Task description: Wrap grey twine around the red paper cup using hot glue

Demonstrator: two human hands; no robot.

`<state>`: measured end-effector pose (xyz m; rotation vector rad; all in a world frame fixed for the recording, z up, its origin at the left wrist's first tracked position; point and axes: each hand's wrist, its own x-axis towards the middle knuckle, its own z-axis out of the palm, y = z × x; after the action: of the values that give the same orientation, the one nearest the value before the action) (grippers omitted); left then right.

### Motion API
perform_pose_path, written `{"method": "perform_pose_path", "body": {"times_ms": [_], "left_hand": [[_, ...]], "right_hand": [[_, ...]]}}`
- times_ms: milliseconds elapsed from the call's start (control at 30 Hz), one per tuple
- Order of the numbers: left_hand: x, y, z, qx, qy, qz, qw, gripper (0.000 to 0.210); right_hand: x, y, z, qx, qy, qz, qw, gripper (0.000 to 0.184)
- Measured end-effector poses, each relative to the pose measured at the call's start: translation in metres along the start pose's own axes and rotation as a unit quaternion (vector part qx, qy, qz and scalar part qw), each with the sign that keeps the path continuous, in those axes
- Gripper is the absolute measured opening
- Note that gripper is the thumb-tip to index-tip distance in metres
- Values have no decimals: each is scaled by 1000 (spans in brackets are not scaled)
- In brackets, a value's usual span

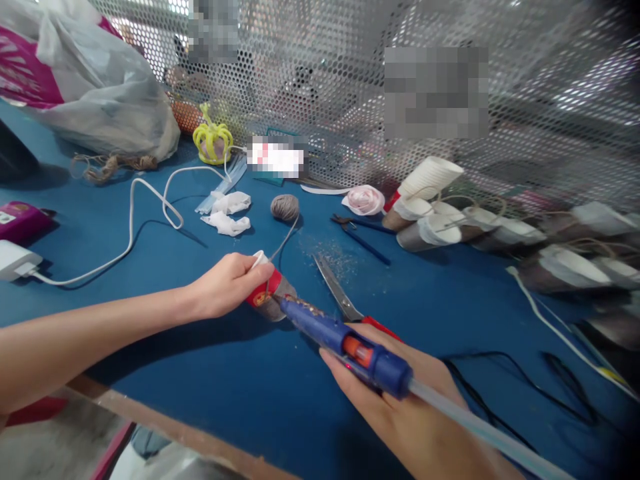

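My left hand [233,283] is closed around a small red paper cup [263,293] that lies tilted, its lower part wrapped in grey-brown yarn. A strand runs from the cup up to a ball of grey yarn [285,207] on the table. In my right hand [395,407] is a blue hot glue gun [330,327], a long clear glue stick [480,427] coming out of its rear. The gun's nozzle meets the wrapped part of the cup; whether they touch I cannot tell. Scissors with red handles [340,293] lie just beyond the gun, partly hidden by my right hand.
Blue-handled pliers [363,240], a pale pink fabric rose [364,200] and several wrapped cups [433,230] lie at the back right. White cloth scraps [227,220], a yellow crown-shaped piece [213,141], a plastic bag [105,100] and a white cable [133,213] occupy the left.
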<state>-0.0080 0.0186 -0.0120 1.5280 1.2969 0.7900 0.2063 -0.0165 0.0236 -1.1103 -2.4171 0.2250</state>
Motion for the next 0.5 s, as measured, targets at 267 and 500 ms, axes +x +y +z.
{"method": "perform_pose_path", "body": {"times_ms": [267,500], "left_hand": [[-1,-4,-3,-19,-25,9,999,45],[-1,-8,-4,-28,-39,5,999,45]], "right_hand": [[1,26,3,-57,34,-11,998,24],[18,19,-1,73,-26,109,991,15]]}}
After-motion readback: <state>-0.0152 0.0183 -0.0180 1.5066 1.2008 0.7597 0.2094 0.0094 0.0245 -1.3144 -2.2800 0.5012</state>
